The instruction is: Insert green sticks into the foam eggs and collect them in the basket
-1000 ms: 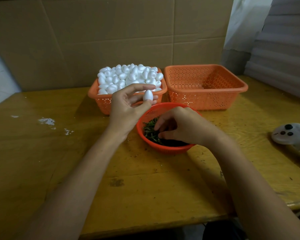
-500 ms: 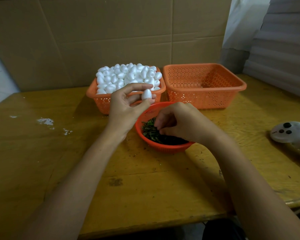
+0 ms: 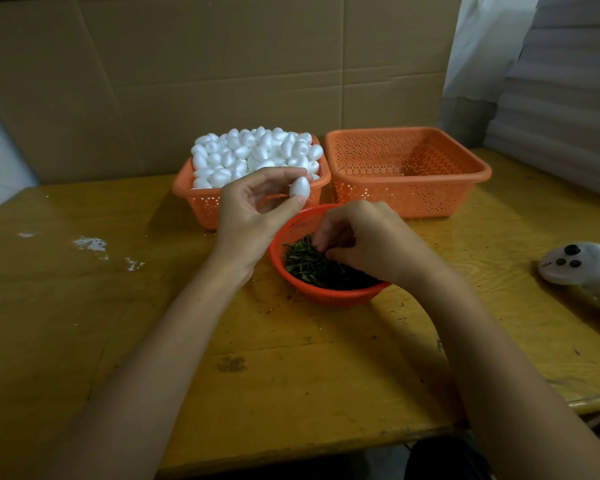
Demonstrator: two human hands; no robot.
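White flecks (image 3: 90, 244) are noted on the wooden table (image 3: 291, 375), well to the left of the round orange bowl (image 3: 326, 296), which is taken as the reference.

Egg basket (image 3: 201, 206): set behind the bowl, a little to its left. It is heaped above its rim with a pile of foam eggs (image 3: 253, 150). No stick is seen in any of them.

Left hand (image 3: 253, 216): raised above the bowl's left rim. One foam egg (image 3: 299, 187) is pinched between thumb and fingertips, and no stick is seen in it.

Bowl: green sticks (image 3: 305, 265) are massed inside and show on the left side, the rest being covered by the right hand (image 3: 371, 244). That hand is lowered into the bowl with its fingers curled down among the sticks. Whether a stick is gripped cannot be told. The two hands are held near each other but apart.

Collecting basket (image 3: 478, 176): placed behind the bowl to its right, just beside the egg basket. No finished egg is seen in it.

A white handheld controller (image 3: 582, 268) is laid well to the right of the bowl. A cardboard sheet (image 3: 222, 64) is stood behind everything.

Progress, as judged: little or nothing is banked. The step in hand is taken to be stick selection. A stick is yet to be pushed into the held egg, that egg is yet to be dropped into the collecting basket, and the whole heap remains to be worked.
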